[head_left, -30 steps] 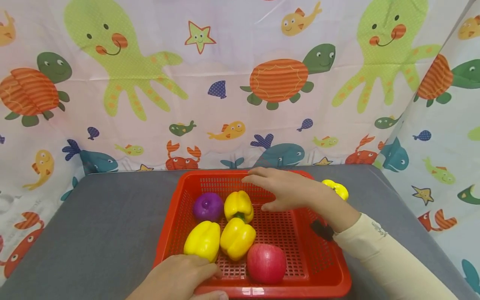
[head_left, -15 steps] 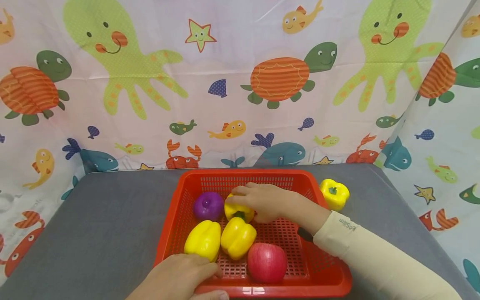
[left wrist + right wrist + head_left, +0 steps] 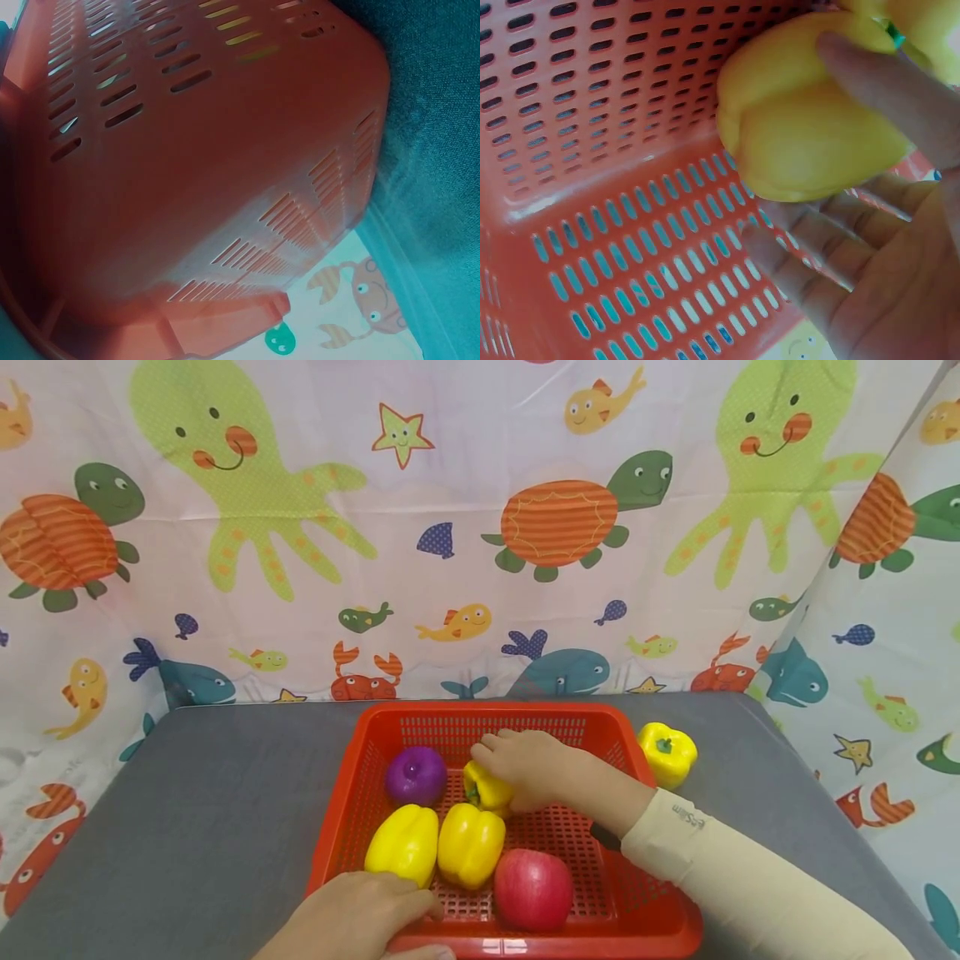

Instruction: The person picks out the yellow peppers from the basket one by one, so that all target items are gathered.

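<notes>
While the left hand (image 3: 356,910) grips the red basket (image 3: 592,945) by its rim, the right hand (image 3: 534,767) holds a yellow bell pepper (image 3: 802,139).
Its fingers clamp the pepper inside the basket.

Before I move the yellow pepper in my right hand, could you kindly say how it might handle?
The yellow pepper looks stiff: no dent shows around the thumb. Its smooth surface may slip. Its lobes would probably make rolling uneven.
</notes>
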Demonstrator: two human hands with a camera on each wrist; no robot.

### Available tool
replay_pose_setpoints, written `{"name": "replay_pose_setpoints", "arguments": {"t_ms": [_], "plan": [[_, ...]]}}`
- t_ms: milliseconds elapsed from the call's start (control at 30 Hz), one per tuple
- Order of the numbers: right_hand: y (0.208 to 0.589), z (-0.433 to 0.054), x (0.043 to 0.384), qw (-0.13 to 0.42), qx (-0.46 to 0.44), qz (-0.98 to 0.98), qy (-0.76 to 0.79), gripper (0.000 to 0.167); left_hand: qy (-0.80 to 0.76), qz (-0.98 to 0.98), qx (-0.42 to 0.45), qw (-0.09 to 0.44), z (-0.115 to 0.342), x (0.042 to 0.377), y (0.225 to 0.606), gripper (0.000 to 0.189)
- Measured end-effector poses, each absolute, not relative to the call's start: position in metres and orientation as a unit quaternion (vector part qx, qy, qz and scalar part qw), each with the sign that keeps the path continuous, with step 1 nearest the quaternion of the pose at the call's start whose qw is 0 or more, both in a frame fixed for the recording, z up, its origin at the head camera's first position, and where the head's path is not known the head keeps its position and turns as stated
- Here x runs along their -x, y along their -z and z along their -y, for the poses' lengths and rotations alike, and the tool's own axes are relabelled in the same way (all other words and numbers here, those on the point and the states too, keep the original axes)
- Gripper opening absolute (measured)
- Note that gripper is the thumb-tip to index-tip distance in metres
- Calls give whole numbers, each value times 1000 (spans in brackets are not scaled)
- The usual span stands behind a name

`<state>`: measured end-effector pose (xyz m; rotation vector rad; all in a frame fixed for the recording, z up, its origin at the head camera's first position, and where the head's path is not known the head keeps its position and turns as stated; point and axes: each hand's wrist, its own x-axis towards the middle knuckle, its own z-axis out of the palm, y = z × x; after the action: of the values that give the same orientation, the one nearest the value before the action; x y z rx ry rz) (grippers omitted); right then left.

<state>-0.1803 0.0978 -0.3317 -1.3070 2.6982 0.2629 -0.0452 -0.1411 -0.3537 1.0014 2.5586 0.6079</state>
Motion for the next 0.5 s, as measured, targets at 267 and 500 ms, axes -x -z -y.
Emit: {"name": "replay_pose_setpoints", "arguments": {"t_ms": [267,500], "plan": [[333,-95,183,125,414,-899,-64,62,-199,-901,-356,147,141,44,356,52],[334,-91,182,146,425,-892,-42,59,-194,-901,-365,131,142,44,357,53]]}}
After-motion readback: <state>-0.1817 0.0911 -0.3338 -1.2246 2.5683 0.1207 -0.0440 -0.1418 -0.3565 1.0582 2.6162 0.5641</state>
